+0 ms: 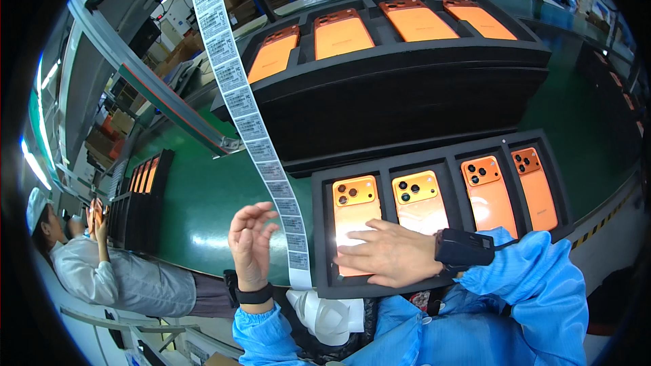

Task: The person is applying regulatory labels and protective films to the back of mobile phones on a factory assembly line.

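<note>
My right hand [388, 255] lies flat, fingers spread, across the lower back of the leftmost orange phone [354, 211] in a black foam tray [434, 150]. Beside it in the same tray sit a second phone [419, 207], a third phone [489, 196] and a fourth phone [536, 193], all camera side up. A long strip of printed labels [252, 125] hangs down on the left, its end at the tray's left edge. Next to that strip my left hand [251, 240] is raised, palm inward, fingers loosely curled and apart with nothing visible in them.
Behind the near tray stands a tall stack of black trays [420, 98], orange phones in the top one. The bench has a green surface [196, 220]. A metal post [163, 98] rises at left. Farther left, a co-worker [112, 278] holds an orange phone beside another tray stack [132, 210].
</note>
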`<state>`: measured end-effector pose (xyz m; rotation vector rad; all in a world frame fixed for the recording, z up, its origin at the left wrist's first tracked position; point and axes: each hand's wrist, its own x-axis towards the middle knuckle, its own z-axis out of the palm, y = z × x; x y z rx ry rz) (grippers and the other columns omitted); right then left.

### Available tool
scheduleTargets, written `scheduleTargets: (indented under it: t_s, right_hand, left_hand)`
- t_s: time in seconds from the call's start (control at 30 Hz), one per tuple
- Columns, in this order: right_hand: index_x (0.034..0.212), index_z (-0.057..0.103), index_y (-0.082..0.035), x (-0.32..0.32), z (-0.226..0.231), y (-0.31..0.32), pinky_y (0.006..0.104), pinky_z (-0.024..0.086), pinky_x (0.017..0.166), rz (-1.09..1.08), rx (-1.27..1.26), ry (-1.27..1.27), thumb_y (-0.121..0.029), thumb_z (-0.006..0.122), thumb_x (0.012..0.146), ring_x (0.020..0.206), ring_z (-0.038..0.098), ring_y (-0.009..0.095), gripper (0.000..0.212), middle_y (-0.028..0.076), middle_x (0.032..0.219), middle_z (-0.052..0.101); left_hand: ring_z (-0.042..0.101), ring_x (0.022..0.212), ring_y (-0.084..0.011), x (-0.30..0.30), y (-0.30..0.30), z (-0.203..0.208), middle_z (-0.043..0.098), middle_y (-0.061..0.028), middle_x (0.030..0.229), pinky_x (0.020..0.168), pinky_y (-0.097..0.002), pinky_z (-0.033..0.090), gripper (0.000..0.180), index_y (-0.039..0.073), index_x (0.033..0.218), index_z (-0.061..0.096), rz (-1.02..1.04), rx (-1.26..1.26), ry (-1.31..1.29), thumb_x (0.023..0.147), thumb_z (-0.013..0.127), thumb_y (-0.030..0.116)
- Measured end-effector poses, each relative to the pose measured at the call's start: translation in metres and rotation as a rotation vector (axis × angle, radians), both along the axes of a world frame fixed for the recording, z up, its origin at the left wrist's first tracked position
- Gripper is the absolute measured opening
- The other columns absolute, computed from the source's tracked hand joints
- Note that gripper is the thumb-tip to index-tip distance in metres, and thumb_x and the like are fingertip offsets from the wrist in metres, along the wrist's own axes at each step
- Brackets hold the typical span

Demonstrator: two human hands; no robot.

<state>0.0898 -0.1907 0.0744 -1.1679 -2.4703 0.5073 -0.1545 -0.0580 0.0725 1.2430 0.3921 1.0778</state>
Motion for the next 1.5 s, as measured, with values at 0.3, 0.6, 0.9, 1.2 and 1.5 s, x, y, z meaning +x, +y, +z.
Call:
scheduleTargets:
  t_s: [0.3,0.6,0.9,1.2,1.5]
  right_hand:
    - [0.101,0.067,-0.003,-0.012,-0.005,-0.006,0.0339,0.049,0.08,-0.145,0.079,0.344,-0.017,0.062,0.086,0.09,0.063,0.025,0.022,0.009,0.091,0.068]
    - [0.102,0.066,-0.006,-0.087,-0.001,-0.017,0.0358,0.047,0.079,-0.309,0.351,0.666,-0.019,0.078,0.07,0.1,0.055,0.025,0.036,0.008,0.103,0.059]
    - [0.096,0.067,-0.006,-0.079,-0.002,-0.024,0.0346,0.044,0.077,-0.236,0.275,0.648,-0.016,0.075,0.073,0.095,0.056,0.022,0.026,0.004,0.095,0.062]
    - [0.066,0.06,-0.004,-0.083,-0.012,-0.024,0.0314,0.038,0.064,-0.287,0.677,0.322,-0.013,0.062,0.064,0.069,0.047,0.018,0.01,0.003,0.068,0.045]
    - [0.083,0.068,0.001,-0.078,-0.007,-0.033,0.0299,0.042,0.066,-0.2,0.757,0.236,-0.011,0.068,0.068,0.084,0.056,0.015,0.02,0.004,0.091,0.064]
  left_hand:
    - [0.064,0.075,-0.0147,-0.038,-0.03,-0.03,0.066,-0.0078,0.09,0.07,-0.0258,0.053,0.019,-0.003,0.102,0.058,-0.084,-0.263,0.725,0.085,0.065,0.003]
    - [0.065,0.079,-0.0185,-0.047,-0.101,0.027,0.068,-0.0169,0.092,0.071,-0.0295,0.05,0.02,-0.007,0.078,0.066,0.015,-0.326,0.408,0.089,0.055,0.005]
    - [0.062,0.092,-0.0185,-0.03,-0.123,0.023,0.065,-0.0161,0.103,0.083,-0.0302,0.047,0.026,-0.012,0.101,0.063,-0.069,-0.44,0.354,0.09,0.049,0.007]
    - [0.05,0.067,-0.0081,-0.014,-0.135,0.004,0.064,-0.0052,0.082,0.063,-0.0244,0.039,0.025,-0.005,0.093,0.065,0.144,-0.697,0.322,0.09,0.049,0.014]
    - [0.063,0.088,-0.0183,-0.018,-0.139,0.001,0.065,-0.0127,0.099,0.084,-0.033,0.049,0.027,-0.007,0.102,0.061,0.11,-0.715,0.139,0.088,0.046,0.011]
